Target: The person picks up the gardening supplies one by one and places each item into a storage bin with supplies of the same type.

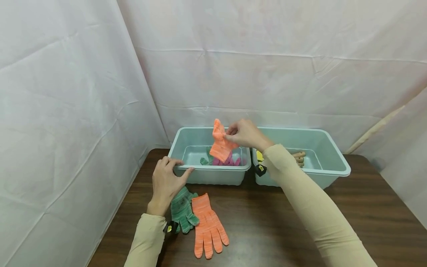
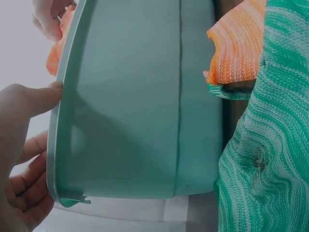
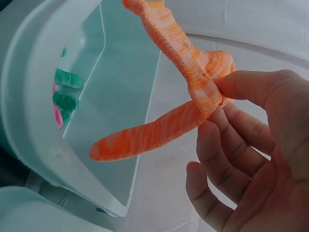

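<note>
My right hand (image 1: pixel 247 134) pinches an orange knit glove (image 1: pixel 221 144) between thumb and fingers, holding it up over the left light-green plastic bin (image 1: pixel 213 178). In the right wrist view the glove (image 3: pixel 193 82) dangles, with one of its fingers pointing out over the bin. My left hand (image 1: pixel 166 181) grips that bin's rim at its front left corner, thumb on the near side and fingers curled over. Inside the bin lie a pink glove (image 1: pixel 228 160) and a green glove (image 1: pixel 207 160), partly hidden. On the table just below are another green glove (image 1: pixel 183 211) and another orange glove (image 1: pixel 208 226).
Right of it stands a second light-green bin (image 1: pixel 328 155), containing wooden-handled items (image 1: pixel 299 155) and something yellow (image 1: pixel 259 155), partly covered by my right arm. Both bins stand on a dark wooden table (image 1: pixel 283 230). White sheeting (image 1: pixel 260 74) hangs behind and at the sides.
</note>
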Demonstrator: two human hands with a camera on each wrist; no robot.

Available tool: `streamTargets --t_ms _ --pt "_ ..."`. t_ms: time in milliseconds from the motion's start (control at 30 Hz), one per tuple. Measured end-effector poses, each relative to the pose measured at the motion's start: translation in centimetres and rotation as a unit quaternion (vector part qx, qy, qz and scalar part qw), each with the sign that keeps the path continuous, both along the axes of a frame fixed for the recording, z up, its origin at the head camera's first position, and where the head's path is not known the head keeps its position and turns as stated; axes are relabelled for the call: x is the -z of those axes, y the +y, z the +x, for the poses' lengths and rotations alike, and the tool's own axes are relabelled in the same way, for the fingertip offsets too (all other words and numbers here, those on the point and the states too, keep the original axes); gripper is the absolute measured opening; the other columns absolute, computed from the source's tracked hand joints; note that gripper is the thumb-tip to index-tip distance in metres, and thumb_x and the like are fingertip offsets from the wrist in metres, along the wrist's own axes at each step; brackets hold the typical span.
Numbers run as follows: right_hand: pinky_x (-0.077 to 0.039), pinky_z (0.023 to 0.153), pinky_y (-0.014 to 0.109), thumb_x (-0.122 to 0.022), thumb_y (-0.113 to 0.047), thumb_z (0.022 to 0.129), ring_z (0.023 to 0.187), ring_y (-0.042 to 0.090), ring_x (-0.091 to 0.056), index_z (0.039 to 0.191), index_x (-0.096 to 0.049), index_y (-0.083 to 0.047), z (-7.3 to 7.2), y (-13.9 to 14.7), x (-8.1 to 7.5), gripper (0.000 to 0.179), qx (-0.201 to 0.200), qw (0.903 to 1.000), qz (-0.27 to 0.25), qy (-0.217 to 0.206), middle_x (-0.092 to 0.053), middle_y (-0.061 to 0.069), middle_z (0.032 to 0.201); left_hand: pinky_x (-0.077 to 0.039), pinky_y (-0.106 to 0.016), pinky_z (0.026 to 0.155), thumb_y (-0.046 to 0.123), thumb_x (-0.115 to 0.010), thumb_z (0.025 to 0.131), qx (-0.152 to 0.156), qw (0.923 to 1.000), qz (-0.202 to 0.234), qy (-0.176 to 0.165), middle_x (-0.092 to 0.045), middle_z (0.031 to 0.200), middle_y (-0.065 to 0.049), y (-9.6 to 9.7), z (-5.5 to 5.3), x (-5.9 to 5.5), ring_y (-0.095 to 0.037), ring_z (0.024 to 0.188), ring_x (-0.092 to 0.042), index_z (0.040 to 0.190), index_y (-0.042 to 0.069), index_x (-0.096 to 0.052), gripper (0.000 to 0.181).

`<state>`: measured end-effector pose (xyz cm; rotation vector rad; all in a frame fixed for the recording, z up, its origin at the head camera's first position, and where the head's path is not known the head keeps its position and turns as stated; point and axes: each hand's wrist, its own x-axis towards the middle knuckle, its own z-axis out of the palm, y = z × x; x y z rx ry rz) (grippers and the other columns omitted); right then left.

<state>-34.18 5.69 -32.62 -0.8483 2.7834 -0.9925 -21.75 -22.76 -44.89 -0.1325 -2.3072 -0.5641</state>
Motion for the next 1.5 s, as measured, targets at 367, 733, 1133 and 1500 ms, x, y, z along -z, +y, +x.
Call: streamTargets --t_ms 367,733,1133,1500 --pt "-0.057 0.069 0.035 -0.067 -0.032 0.092 0.077 0.018 -0.07 0.103 -0.075 -0.017 -0.5 0.4 1.1 0.021 -0.011 0.9998 0.013 0.008 -0.075 0.003 0.092 -0.049 -0.043 0.07 0.052 -0.082 0.075 0.002 1.0 0.0 0.002 -0.057 0.084 -0.006 0.1 0.0 0.0 -0.025 0.081 -0.055 0.091 0.016 -0.074 0.041" --pt "-0.057 0.078 0.039 -0.066 -0.034 0.093 0.084 0.017 -0.069 0.102 -0.075 -0.019 -0.4 0.6 1.3 0.019 -0.015 0.9991 0.037 0.01 -0.074 -0.001 0.092 -0.05 -0.044 0.072 0.052 -0.084 0.074 0.001 1.0 0.003 0.0 -0.058 0.085 -0.007 0.0 0.1 -0.3 -0.026 0.082 -0.055 0.093 0.016 -0.074 0.042" --pt "-0.057 0.077 0.038 -0.067 -0.035 0.092 0.082 0.017 -0.069 0.113 -0.072 -0.015 -0.4 0.7 1.5 0.029 -0.007 0.999 0.041 0.015 -0.073 0.002 0.094 -0.049 -0.044 0.071 0.051 -0.083 0.074 -0.004 1.0 0.004 -0.001 -0.058 0.086 -0.007 0.0 0.0 -0.2 -0.026 0.082 -0.055 0.094 0.015 -0.074 0.042" --pt "-0.057 0.076 0.038 -0.068 -0.033 0.092 0.08 0.016 -0.069 0.115 -0.07 -0.016 -0.1 0.7 1.4 0.029 -0.002 0.999 0.041 0.015 -0.073 0.002 0.093 -0.048 -0.043 0.071 0.053 -0.082 0.075 -0.004 1.0 0.002 -0.004 -0.057 0.086 -0.006 0.1 -0.2 0.0 -0.025 0.082 -0.054 0.094 0.015 -0.074 0.043"
